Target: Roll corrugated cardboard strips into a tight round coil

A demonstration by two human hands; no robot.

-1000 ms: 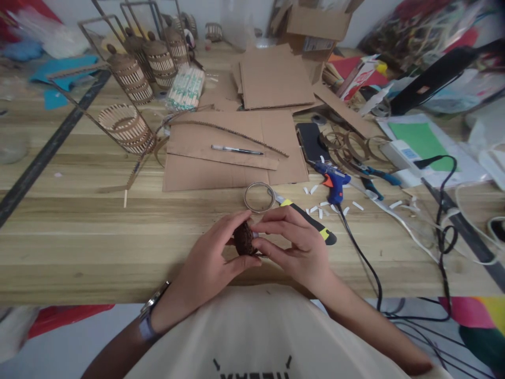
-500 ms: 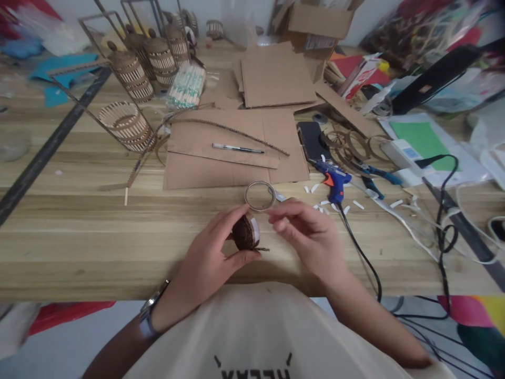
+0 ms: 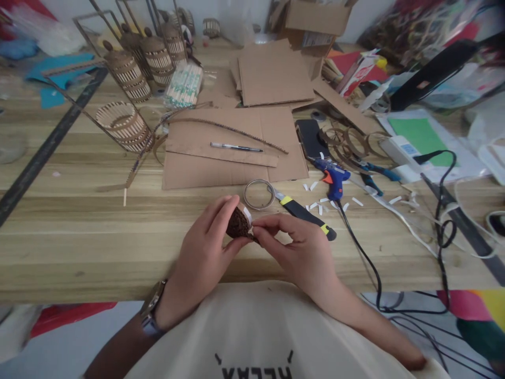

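My left hand (image 3: 207,245) is closed round a small dark brown coil of rolled cardboard (image 3: 238,223) with a white strip of tape on its outer edge, held just above the wooden table (image 3: 79,231). My right hand (image 3: 300,247) pinches the coil's right lower edge with thumb and forefinger. Both hands sit close to the table's front edge. A roll of clear tape (image 3: 259,194) lies just beyond the coil, and a yellow-and-black utility knife (image 3: 305,216) lies beside my right hand.
Cardboard sheets (image 3: 232,150) with a pen (image 3: 235,148) lie in the middle. A blue glue gun (image 3: 334,179) with a black cord, white scraps, a phone (image 3: 311,138) and cardboard rings sit to the right. Slatted lantern models (image 3: 126,76) and wire frames stand at back left.
My right hand, lifted off half a second ago, has come back and pinches the coil's edge. The coil has tilted and risen slightly toward the tape roll.
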